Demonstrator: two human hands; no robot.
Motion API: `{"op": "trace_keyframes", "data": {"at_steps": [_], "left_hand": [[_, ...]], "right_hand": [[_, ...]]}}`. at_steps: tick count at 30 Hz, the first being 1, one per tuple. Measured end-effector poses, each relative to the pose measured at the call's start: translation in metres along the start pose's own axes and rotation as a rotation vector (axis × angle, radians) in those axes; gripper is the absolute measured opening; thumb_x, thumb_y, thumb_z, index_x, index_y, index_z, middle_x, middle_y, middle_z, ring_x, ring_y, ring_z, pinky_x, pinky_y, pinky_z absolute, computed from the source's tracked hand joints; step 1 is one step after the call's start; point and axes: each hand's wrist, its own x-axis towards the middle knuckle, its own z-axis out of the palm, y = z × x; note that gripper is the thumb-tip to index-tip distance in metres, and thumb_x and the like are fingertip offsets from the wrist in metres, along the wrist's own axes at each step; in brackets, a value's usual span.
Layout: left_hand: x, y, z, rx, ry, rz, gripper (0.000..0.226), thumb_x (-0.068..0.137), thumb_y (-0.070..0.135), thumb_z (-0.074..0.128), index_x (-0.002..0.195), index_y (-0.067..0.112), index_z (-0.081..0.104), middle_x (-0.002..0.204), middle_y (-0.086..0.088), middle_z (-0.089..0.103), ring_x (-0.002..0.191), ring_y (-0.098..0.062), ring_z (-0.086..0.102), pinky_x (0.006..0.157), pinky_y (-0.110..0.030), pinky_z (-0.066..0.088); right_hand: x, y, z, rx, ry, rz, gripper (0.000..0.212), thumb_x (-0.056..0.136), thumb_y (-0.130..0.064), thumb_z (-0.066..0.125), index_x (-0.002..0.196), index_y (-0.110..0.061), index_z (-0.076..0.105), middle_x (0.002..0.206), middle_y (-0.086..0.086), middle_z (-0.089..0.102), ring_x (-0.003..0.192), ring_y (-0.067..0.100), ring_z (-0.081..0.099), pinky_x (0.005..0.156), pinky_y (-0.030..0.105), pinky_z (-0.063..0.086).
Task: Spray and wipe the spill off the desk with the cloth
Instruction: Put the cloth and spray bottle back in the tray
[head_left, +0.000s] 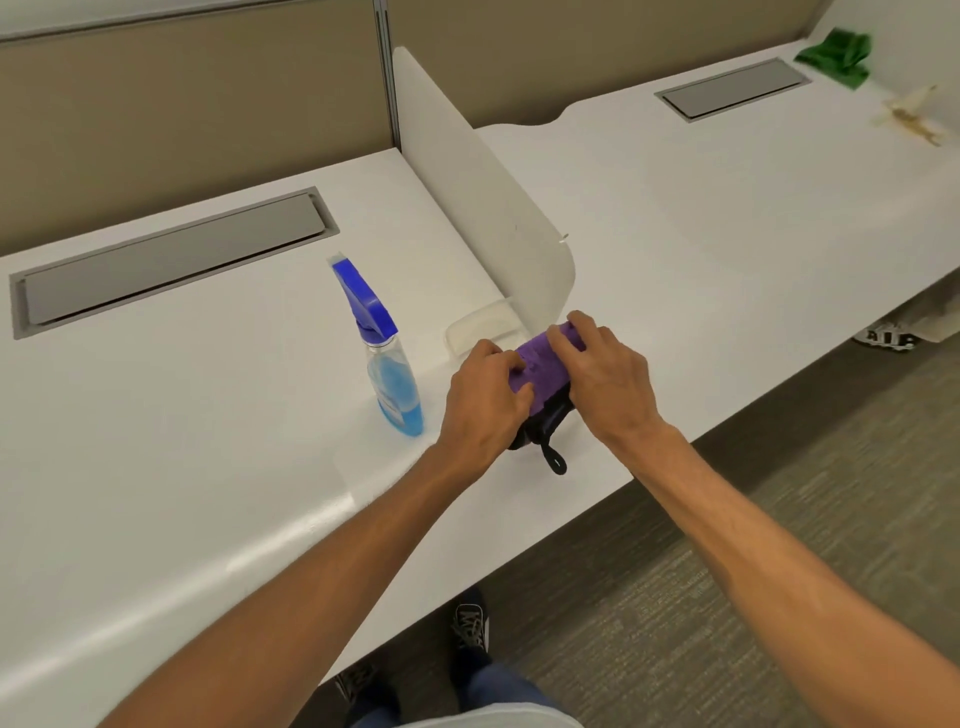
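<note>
A purple cloth (540, 366), rolled up with a black pouch and strap (551, 452) at its near end, lies on the white desk (208, 441) near the front edge. My left hand (483, 402) grips its left side and my right hand (602, 374) grips its right side. A clear spray bottle (389, 374) of blue liquid with a blue trigger head stands upright just left of my left hand. A brownish spill (909, 117) marks the neighbouring desk at the far right.
A white divider panel (483, 208) stands between the two desks, right behind the cloth. Grey cable trays (171, 265) are set into the desk backs. A green cloth (839, 57) lies far right. Another person's shoe (888, 338) shows under the right desk.
</note>
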Motion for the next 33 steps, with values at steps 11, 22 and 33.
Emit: {"op": "trace_keyframes", "data": {"at_steps": [11,22,33], "left_hand": [[0.019,-0.014,0.019,0.158,-0.167,0.024,0.024,0.093,0.027,0.063,0.11,0.011,0.068,0.108,-0.01,0.062,0.089,-0.017,0.053,0.066,-0.018,0.036],[0.027,-0.025,0.033,0.53,-0.296,0.108,0.035,0.105,0.035,0.046,0.132,0.016,0.06,0.131,-0.009,0.061,0.125,-0.024,0.053,0.118,-0.045,0.022],[0.015,-0.036,0.023,0.541,-0.239,0.179,0.055,0.11,0.045,0.023,0.156,0.019,0.034,0.171,-0.009,0.013,0.159,-0.026,0.005,0.128,-0.047,-0.003]], "right_hand": [[0.013,-0.006,0.034,-0.077,-0.252,-0.043,0.056,0.047,-0.011,0.097,0.092,-0.006,0.063,0.079,0.012,0.064,0.058,0.028,0.059,0.047,0.023,0.028],[0.016,-0.006,0.057,-0.096,-0.361,-0.02,0.028,0.092,-0.017,0.067,0.117,-0.007,0.058,0.115,0.014,0.062,0.099,0.029,0.062,0.073,0.033,0.05],[0.014,-0.004,0.067,-0.124,-0.193,-0.024,0.027,0.072,-0.015,0.084,0.091,-0.003,0.069,0.09,0.016,0.072,0.092,0.034,0.062,0.071,0.04,0.052]]}}
